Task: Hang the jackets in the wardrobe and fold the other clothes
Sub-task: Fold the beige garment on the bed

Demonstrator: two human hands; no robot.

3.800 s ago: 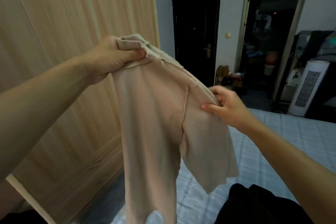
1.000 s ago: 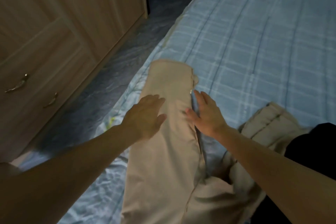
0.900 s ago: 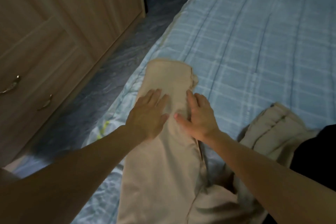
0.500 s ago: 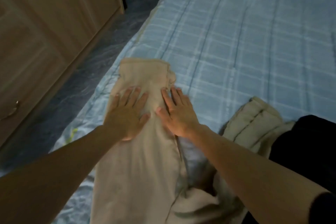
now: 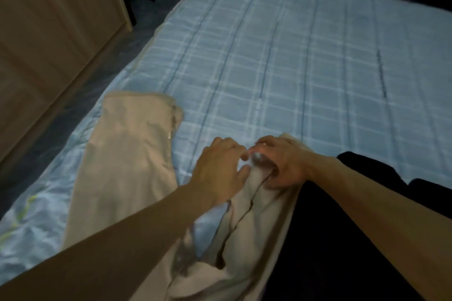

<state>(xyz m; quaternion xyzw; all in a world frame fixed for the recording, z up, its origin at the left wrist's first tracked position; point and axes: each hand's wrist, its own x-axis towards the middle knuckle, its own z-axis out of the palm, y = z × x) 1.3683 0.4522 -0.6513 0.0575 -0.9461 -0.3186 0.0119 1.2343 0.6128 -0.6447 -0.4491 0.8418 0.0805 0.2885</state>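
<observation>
Under right hand [image 5: 285, 162] — blurred beige garment [image 5: 264, 222]

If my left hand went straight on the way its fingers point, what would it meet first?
Probably the bunched beige cloth, just ahead of the left hand, then the right hand gripping it. Blur makes the gap unclear.

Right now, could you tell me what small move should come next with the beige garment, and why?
Probably lift the bunched half and lay it over the flat half. The right hand grips its far end, the left hand is beside it, its grip blurred, and that half lies crumpled against the black garment.
</observation>
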